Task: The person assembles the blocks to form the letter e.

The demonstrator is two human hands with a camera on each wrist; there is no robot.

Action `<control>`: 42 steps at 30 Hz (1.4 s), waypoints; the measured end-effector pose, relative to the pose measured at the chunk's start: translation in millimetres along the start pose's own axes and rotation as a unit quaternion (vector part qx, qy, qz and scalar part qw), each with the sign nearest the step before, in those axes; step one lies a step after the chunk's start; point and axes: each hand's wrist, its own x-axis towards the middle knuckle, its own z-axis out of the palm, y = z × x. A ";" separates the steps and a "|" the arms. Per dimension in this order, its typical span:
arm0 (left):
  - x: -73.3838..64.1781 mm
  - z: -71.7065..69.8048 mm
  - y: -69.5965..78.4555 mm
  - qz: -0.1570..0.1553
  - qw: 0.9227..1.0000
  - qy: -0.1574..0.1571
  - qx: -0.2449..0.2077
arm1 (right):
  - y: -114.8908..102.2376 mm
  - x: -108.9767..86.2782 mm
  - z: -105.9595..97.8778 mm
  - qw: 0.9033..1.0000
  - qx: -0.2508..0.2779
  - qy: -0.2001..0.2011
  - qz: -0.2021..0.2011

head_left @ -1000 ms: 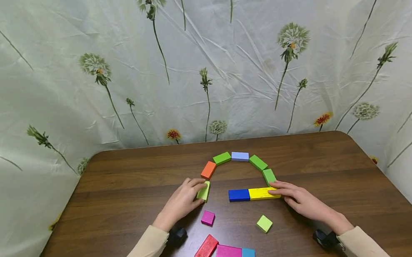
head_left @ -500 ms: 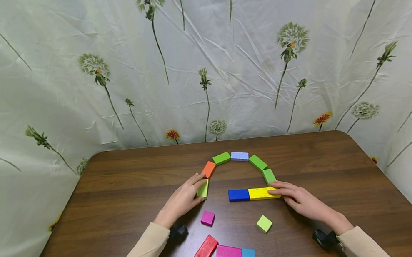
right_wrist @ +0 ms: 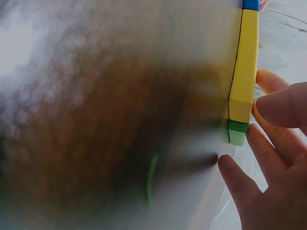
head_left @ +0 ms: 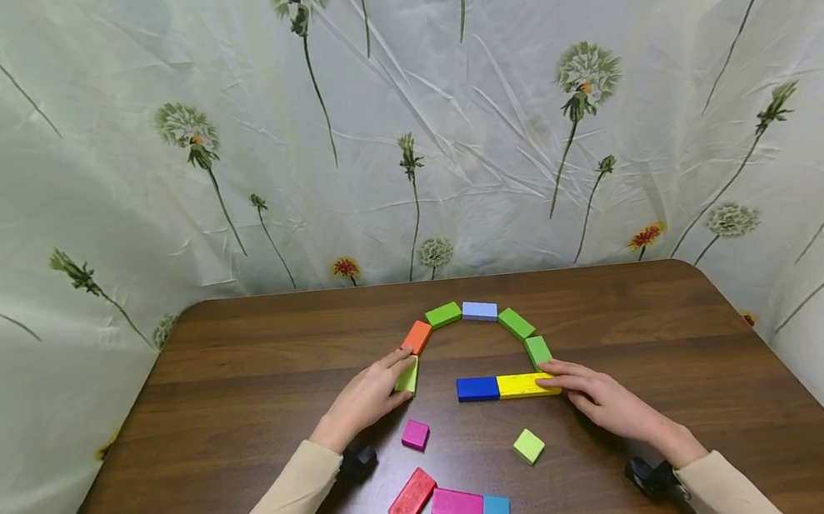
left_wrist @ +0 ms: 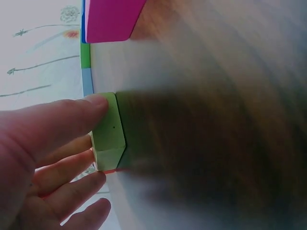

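Note:
My left hand (head_left: 362,398) pinches a lime-green block (head_left: 408,376) at the left foot of an arch of flat blocks. In the left wrist view the thumb lies on one side of that block, with fingers behind it. An orange block (head_left: 416,337) adjoins its upper end, and the left fingertips reach up to it. My right hand (head_left: 609,405) rests its extended fingers on the right end of a yellow block (head_left: 519,385) and by the lower end of a green block (head_left: 538,351). A blue block (head_left: 477,389) lies end to end with the yellow one.
The arch continues through a green block (head_left: 444,315), a light-blue block (head_left: 480,311) and another green block (head_left: 516,324). Nearer lie a magenta cube (head_left: 416,435), a lime square block (head_left: 529,446), a red block (head_left: 411,498), a magenta block (head_left: 457,507) and a blue square (head_left: 496,512).
My left hand has shifted slightly away from me with the lime-green block, bringing its upper end up to the orange block. My right hand has stayed in place.

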 end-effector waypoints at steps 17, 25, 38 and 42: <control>1.7 1.6 7.6 0.000 1.000 0.017 0.026 | 1.5 -1.0 0.1 1.000 -0.003 0.005 -0.008; 1.4 2.8 8.9 0.004 0.999 0.025 0.032 | 2.0 -1.3 1.2 1.000 -0.004 0.008 -0.013; -7.5 -3.9 10.0 -0.007 1.000 0.027 0.012 | 1.8 -0.9 1.8 1.000 -0.002 0.011 -0.016; -16.0 -9.5 12.7 0.009 1.000 0.018 -0.014 | 0.6 0.0 1.7 1.000 0.006 0.013 -0.023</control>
